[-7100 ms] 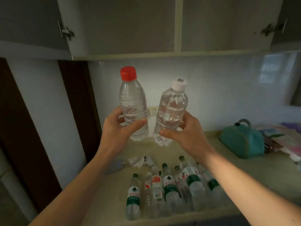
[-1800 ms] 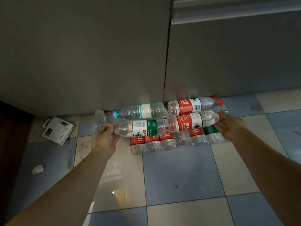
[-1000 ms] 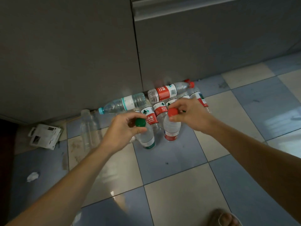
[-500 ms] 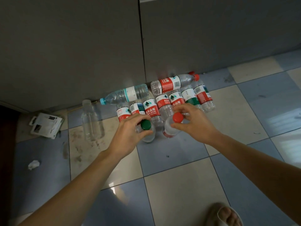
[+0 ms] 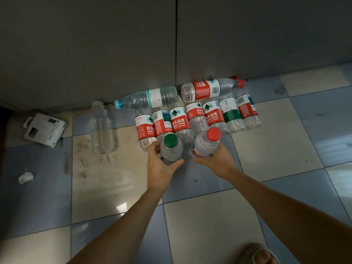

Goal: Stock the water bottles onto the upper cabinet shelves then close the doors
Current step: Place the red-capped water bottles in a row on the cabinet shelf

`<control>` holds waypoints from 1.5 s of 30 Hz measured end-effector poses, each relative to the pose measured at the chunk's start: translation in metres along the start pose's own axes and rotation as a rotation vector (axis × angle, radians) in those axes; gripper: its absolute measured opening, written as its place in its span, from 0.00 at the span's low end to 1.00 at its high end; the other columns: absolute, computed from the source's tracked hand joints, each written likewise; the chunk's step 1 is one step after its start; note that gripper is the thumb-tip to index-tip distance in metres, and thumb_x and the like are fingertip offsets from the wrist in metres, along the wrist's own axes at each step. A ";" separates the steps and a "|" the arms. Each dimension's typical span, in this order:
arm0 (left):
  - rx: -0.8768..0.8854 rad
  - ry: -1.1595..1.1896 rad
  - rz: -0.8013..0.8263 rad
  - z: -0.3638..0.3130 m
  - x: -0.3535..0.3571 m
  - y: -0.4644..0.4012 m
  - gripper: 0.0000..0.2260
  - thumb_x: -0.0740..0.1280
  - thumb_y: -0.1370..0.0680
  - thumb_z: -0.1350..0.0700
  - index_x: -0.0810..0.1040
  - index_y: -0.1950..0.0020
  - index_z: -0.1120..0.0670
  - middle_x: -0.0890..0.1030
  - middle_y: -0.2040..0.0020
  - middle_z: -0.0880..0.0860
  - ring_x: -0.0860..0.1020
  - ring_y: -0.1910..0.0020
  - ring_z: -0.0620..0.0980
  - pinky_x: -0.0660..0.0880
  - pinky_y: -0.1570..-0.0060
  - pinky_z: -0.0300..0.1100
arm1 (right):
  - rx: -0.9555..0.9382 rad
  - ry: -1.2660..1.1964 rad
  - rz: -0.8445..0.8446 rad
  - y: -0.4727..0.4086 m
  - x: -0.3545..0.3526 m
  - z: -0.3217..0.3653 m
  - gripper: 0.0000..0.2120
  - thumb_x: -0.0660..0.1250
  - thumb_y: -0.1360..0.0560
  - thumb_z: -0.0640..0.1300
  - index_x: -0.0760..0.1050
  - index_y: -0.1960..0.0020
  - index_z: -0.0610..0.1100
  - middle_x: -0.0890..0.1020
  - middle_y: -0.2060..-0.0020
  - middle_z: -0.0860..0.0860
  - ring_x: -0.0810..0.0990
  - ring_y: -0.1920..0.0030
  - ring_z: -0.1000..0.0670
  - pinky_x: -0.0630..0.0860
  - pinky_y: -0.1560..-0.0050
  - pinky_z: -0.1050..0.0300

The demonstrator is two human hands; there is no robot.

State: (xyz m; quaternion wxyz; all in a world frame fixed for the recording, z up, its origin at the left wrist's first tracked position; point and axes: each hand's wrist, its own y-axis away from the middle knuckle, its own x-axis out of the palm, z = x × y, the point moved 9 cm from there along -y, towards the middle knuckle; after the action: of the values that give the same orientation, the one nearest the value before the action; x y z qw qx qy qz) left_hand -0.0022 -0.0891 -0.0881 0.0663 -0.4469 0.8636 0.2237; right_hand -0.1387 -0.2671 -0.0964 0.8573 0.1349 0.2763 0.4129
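My left hand (image 5: 159, 165) grips a clear water bottle with a green cap (image 5: 171, 147), held upright above the floor. A bottle with a red cap (image 5: 206, 142) is gripped by my right hand (image 5: 217, 161), cap toward the camera. Behind them several red- and green-labelled bottles (image 5: 180, 121) lie in a row on the tiled floor. Two more lie crosswise against the cabinet base: a blue-capped one (image 5: 148, 99) and a red-labelled one (image 5: 209, 88). The upper cabinet is out of view.
Grey lower cabinet doors (image 5: 114, 44) fill the top of the view. An unlabelled clear bottle (image 5: 101, 128) lies to the left of the row, with a white box (image 5: 44, 129) and a scrap of paper (image 5: 25, 177) farther left. My sandalled foot (image 5: 257, 254) is at the bottom.
Both hands have lifted their bottles off the floor and drawn them toward me; the grip has shifted from near the caps down to the bodies. The view has tilted slightly.
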 end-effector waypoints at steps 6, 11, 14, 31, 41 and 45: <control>0.021 0.046 -0.094 0.001 0.008 -0.002 0.33 0.82 0.33 0.53 0.69 0.34 0.44 0.78 0.38 0.41 0.76 0.38 0.41 0.77 0.37 0.48 | -0.013 -0.058 -0.100 -0.004 0.002 -0.007 0.30 0.82 0.34 0.41 0.74 0.35 0.43 0.83 0.47 0.51 0.82 0.49 0.55 0.77 0.59 0.71; 0.009 0.035 -0.111 -0.013 0.001 0.007 0.30 0.81 0.32 0.53 0.72 0.35 0.45 0.80 0.41 0.43 0.79 0.41 0.43 0.79 0.40 0.47 | -0.014 -0.037 -0.118 0.007 -0.003 0.004 0.25 0.83 0.36 0.44 0.76 0.44 0.53 0.83 0.52 0.58 0.83 0.52 0.60 0.77 0.54 0.68; -0.001 0.009 -0.121 -0.039 -0.019 0.020 0.29 0.82 0.33 0.53 0.70 0.40 0.36 0.79 0.45 0.36 0.78 0.44 0.34 0.77 0.49 0.29 | -0.023 -0.023 -0.115 0.024 -0.012 0.029 0.23 0.83 0.35 0.44 0.78 0.44 0.49 0.84 0.53 0.56 0.84 0.53 0.57 0.80 0.53 0.62; 0.154 0.096 -0.159 -0.509 -0.302 0.158 0.27 0.82 0.35 0.50 0.73 0.44 0.36 0.80 0.51 0.27 0.79 0.50 0.31 0.74 0.57 0.23 | -0.257 -0.020 0.029 0.257 -0.116 0.540 0.12 0.80 0.32 0.43 0.79 0.53 0.46 0.84 0.64 0.53 0.83 0.62 0.55 0.78 0.63 0.63; 0.494 0.077 -0.033 -0.802 -0.486 0.213 0.26 0.83 0.35 0.50 0.78 0.40 0.45 0.84 0.46 0.40 0.82 0.47 0.38 0.79 0.47 0.36 | -0.410 -0.026 0.065 0.388 -0.149 0.842 0.22 0.83 0.39 0.51 0.82 0.47 0.55 0.87 0.53 0.60 0.85 0.51 0.59 0.81 0.48 0.57; 0.656 0.080 -0.086 -0.913 -0.534 0.218 0.24 0.82 0.35 0.48 0.77 0.43 0.39 0.84 0.47 0.39 0.82 0.48 0.40 0.79 0.51 0.32 | -0.513 -0.069 -0.045 0.406 -0.181 0.943 0.26 0.85 0.39 0.48 0.81 0.43 0.53 0.86 0.53 0.61 0.84 0.51 0.61 0.80 0.49 0.63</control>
State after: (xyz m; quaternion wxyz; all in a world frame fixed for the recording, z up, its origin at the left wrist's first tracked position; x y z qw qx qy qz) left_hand 0.2166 0.0096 0.9648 0.1823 -0.4460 0.8720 -0.0871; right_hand 0.0645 -0.1587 0.9200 0.8813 -0.0794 0.1361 0.4456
